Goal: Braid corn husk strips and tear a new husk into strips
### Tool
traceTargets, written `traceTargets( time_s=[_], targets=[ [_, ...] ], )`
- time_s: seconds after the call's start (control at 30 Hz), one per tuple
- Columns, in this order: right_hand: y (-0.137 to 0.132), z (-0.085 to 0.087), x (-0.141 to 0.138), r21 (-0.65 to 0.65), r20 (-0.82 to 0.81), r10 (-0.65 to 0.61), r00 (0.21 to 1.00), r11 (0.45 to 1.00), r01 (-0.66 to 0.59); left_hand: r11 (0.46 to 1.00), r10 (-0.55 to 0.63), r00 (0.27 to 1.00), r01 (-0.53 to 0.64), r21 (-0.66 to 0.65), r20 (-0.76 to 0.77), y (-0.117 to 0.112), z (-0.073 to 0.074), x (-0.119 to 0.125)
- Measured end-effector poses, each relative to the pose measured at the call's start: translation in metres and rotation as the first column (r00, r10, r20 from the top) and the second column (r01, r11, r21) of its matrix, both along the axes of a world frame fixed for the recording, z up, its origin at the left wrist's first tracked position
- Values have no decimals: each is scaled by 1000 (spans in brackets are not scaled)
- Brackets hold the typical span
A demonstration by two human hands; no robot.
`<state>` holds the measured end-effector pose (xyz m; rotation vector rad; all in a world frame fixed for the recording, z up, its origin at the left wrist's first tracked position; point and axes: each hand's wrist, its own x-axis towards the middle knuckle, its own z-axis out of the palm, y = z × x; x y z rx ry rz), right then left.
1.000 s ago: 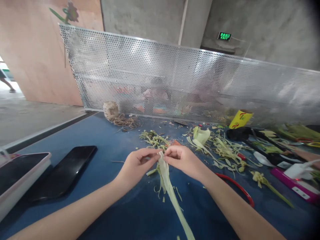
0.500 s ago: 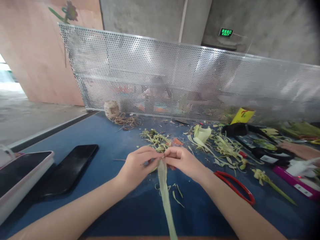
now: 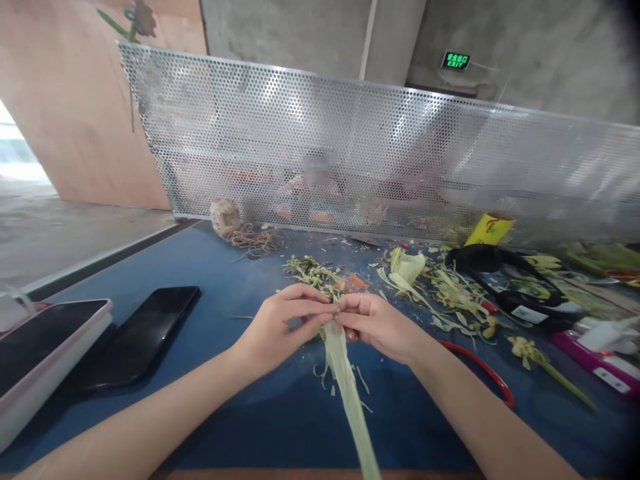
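Observation:
A long pale green leaf strip (image 3: 350, 393) hangs from between my two hands toward me over the blue table (image 3: 220, 280). My left hand (image 3: 280, 327) pinches its top end with fingers pressed together. My right hand (image 3: 375, 323) meets it fingertip to fingertip, also pinching the strip's top. Small green scraps (image 3: 345, 380) lie on the table just under my hands.
A black phone (image 3: 140, 337) lies at the left beside a white-edged tablet (image 3: 40, 350). A twine ball (image 3: 225, 217), heaps of leaf trimmings (image 3: 435, 287), a red-handled tool (image 3: 485, 377), black scissors (image 3: 505, 273) and a pink box (image 3: 600, 367) lie about. A perforated metal screen (image 3: 350, 147) stands behind, people beyond it.
The hands stay joined at the strip's top with small finger shifts. The strip's hanging end has swung slightly right. The view has shifted a little.

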<state>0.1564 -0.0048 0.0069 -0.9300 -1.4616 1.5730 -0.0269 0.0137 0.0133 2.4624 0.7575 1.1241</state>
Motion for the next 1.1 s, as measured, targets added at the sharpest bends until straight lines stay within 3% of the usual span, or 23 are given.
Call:
traceTargets(
  time_s=[0.13, 0.3, 0.43, 0.7, 0.93, 1.1],
  targets=[
    [0, 3, -2, 143, 184, -59, 981, 989, 33, 957, 46, 996, -21, -290, 78, 0, 1, 3],
    [-1, 3, -4, 243, 322, -117, 939, 969, 37, 896, 114, 990, -65, -440, 87, 0, 0, 3],
    [-5, 7, -5, 255, 426, -157, 891, 966, 49, 896, 140, 987, -92, -435, 80, -1, 1, 3],
    [-5, 7, -6, 291, 427, -186, 885, 955, 60, 942, 151, 984, -114, -315, 93, -5, 0, 4],
    [-4, 5, -2, 302, 396, -176, 901, 952, 53, 839, 116, 989, -48, -541, 92, -4, 5, 3],
    [-4, 5, -1, 303, 383, -163, 909, 952, 43, 815, 132, 984, -36, -578, 124, -1, 5, 2]
  ],
)
